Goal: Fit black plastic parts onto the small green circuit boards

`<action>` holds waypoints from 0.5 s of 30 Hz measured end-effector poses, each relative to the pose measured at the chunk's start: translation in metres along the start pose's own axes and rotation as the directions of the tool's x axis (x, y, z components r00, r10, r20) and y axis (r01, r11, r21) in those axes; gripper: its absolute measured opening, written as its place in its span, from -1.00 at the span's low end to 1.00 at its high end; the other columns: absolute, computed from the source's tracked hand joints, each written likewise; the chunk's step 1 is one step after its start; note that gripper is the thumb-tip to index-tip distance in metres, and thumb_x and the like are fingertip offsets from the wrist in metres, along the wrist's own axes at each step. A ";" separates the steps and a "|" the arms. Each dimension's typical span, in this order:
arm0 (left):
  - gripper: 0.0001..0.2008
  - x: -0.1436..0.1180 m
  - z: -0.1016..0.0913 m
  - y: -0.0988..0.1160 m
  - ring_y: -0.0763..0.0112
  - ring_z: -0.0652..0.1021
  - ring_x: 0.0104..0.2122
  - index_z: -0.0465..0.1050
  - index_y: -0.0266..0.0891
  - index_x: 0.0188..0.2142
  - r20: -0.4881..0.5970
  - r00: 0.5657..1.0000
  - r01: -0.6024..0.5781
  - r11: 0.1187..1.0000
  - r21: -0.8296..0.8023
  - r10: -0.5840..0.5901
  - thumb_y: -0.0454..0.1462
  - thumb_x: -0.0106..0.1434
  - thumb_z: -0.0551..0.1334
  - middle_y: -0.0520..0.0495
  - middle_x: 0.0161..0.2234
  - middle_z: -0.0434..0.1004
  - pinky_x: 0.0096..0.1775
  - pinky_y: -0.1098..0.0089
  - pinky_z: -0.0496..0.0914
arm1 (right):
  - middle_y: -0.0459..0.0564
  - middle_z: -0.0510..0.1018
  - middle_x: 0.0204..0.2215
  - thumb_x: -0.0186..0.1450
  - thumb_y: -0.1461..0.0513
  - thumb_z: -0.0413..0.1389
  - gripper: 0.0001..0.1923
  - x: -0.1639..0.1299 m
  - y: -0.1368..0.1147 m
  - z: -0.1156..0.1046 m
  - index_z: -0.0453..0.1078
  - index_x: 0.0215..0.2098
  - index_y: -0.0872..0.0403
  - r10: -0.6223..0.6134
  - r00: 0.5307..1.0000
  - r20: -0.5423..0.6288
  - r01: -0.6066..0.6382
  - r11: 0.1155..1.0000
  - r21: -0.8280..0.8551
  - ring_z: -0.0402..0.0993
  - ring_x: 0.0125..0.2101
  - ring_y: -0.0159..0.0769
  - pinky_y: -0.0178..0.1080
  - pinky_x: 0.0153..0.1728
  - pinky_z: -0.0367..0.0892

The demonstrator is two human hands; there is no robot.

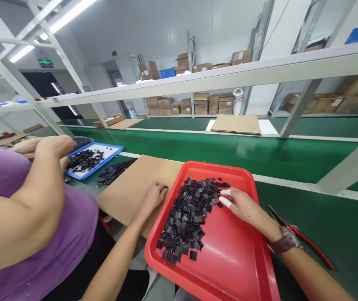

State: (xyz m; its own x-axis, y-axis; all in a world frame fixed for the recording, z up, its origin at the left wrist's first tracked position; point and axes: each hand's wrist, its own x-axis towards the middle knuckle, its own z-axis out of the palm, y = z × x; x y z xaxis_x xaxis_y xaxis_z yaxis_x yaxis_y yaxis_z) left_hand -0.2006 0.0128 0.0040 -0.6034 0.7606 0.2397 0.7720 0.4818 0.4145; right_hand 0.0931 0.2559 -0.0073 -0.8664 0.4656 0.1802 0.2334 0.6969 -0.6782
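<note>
A red tray (229, 255) sits in front of me, its near end overhanging the bench edge. It holds a heap of several small black square parts (187, 217). My right hand (244, 207), with white finger cots on two fingertips, rests in the tray and touches the parts at the heap's right edge. My left hand (154, 195) lies curled on a brown cardboard sheet (135, 184) just left of the tray. I cannot tell whether either hand pinches a part.
A co-worker in a purple shirt (25, 217) sits at my left, hands over a blue tray (93, 159) of black parts, with a loose pile (113, 172) beside it. Red-handled pliers (301, 238) lie by my right wrist. A green conveyor belt (244, 152) runs behind.
</note>
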 end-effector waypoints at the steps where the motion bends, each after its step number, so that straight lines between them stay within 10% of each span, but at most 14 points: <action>1: -0.78 0.004 -0.001 0.001 0.26 0.60 -0.13 0.52 -0.27 -0.09 0.011 1.000 -0.003 1.000 -0.018 0.003 -0.16 0.43 0.26 -0.11 -0.10 0.59 -0.03 0.11 0.52 | 0.18 0.65 -0.03 0.43 0.02 0.05 -0.59 -0.006 -0.002 -0.006 0.53 0.07 0.08 0.003 0.999 -0.033 -0.003 1.000 -0.004 0.61 -0.11 0.05 -0.01 -0.05 0.44; 15: -0.68 -0.009 -0.042 0.072 0.37 0.61 -0.44 0.61 -0.26 -0.07 0.016 0.999 -0.029 0.907 -0.419 0.040 -0.12 0.34 0.22 -0.13 -0.21 0.65 -0.23 0.31 0.51 | 0.14 0.61 -0.19 0.42 -0.01 0.01 -0.55 -0.105 0.055 -0.052 0.52 0.05 0.09 0.179 0.944 -0.276 -0.245 0.943 -0.226 0.57 -0.25 -0.03 -0.04 -0.21 0.48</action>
State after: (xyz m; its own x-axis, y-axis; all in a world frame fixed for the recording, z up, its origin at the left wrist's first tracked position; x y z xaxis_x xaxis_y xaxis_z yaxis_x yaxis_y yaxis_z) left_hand -0.1484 0.0224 0.0689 -0.5690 0.7861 0.2415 0.6343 0.2327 0.7372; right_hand 0.2196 0.2740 -0.0266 -0.6544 0.7151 0.2458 0.5319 0.6663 -0.5226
